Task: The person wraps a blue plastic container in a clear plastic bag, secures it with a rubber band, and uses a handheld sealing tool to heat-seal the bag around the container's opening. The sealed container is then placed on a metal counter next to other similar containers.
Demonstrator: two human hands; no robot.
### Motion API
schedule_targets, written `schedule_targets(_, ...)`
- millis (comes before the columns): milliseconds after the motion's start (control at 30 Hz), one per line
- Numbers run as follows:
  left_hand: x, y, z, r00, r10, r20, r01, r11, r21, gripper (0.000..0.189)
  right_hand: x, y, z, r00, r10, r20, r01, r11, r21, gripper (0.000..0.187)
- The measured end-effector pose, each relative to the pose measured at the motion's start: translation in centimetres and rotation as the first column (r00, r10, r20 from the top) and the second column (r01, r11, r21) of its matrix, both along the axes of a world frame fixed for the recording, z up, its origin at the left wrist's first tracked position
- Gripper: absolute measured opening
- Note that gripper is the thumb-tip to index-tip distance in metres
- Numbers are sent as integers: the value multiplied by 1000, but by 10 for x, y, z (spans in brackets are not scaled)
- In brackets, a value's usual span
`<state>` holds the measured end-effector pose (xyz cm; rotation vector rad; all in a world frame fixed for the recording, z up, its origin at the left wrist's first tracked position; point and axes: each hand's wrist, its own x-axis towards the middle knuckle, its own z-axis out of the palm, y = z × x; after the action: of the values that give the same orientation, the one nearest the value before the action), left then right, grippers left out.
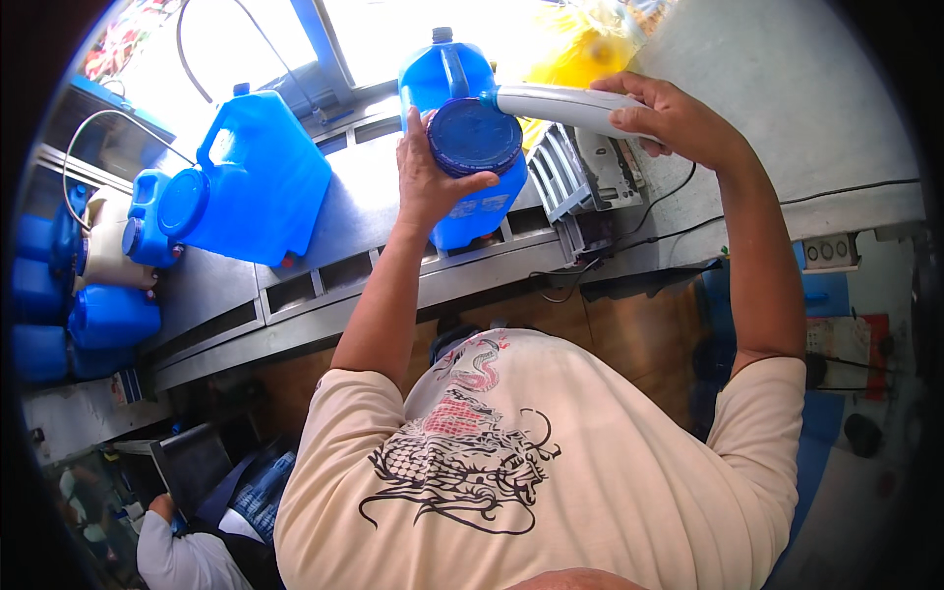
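Note:
A blue plastic water jug (483, 203) stands upright on the steel counter before me, with a wide dark blue screw lid (474, 138) facing me and a small capped spout on top. My left hand (435, 173) rests around the lid's left and lower edge, thumb below it. In my right hand (656, 118) is a white handheld heat gun or dryer (564, 107); its blue-green tip meets or nearly meets the upper right of the lid's rim. Left of it, another larger-looking blue jug (273, 177) stands with its round lid facing left.
More blue jugs (114, 317) and a beige jug (118, 240) crowd the far left. A metal-framed device (582, 173) with black cables sits right of the jug. Yellow plastic bags (582, 48) lie behind. Another person (184, 549) is at lower left.

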<state>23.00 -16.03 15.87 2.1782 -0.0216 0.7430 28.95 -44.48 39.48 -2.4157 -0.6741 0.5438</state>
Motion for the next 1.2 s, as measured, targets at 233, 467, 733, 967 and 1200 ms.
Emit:
schedule_targets(233,0,1,1,999,10,-52,-10,1000,7,151,11,43,12,985,124,116,-116,990,-74,54)
schedule_targets(467,0,-1,-2,1000,15,-28,-16,1000,-20,154,3,70,24,957,259,131,-235,957,-171,52)
schedule_targets(733,1,7,-7,995,-96,12,97,991,-94,155,-14,46,21,954,277,113,-254,949,-187,51)
schedule_targets(967,21,44,32,964,-225,-140,206,968,-143,109,-44,-76,-20,989,42,-140,-15,981,194,58)
schedule_targets(1200,58,16,85,925,-162,-344,294,879,375,80,-78,-109,-131,915,33,-403,211,812,545,49)
